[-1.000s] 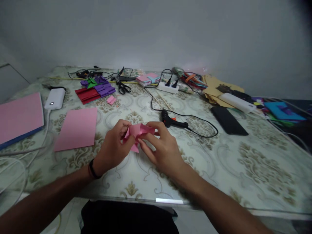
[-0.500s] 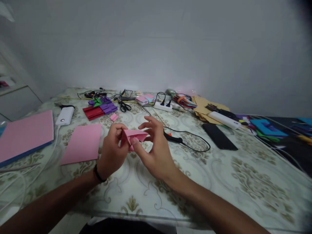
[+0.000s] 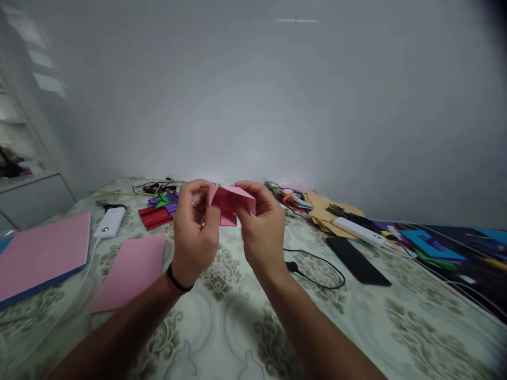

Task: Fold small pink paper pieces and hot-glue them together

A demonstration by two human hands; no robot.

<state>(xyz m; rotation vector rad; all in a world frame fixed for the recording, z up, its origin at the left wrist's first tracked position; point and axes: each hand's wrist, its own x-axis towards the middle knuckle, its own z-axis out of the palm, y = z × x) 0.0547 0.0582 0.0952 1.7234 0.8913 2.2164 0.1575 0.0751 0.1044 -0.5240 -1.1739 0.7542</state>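
Note:
A folded piece of pink paper (image 3: 233,198) is held up between both hands in the middle of the head view, above the table. My left hand (image 3: 197,221) pinches its left side, thumb in front and fingers curled behind. On the other side my right hand (image 3: 262,224) grips the right part, its thumb pressed against the inner face. The paper has angled folds, with a small flap hanging at the bottom between the thumbs. Fingertips behind the paper are partly hidden. A flat pink sheet (image 3: 130,272) lies on the table left of my left hand.
At left are a stack of pink paper (image 3: 47,253) and a white power bank (image 3: 110,221). Red folded paper (image 3: 154,217) lies behind. To the right are a black phone (image 3: 356,261), a black cable (image 3: 332,269), brown envelopes (image 3: 320,208) and a white bar-shaped device (image 3: 358,230).
Both hands have risen with the pink paper, which now looks spread wider. My right hand has closed on its right side. The head view has tilted up.

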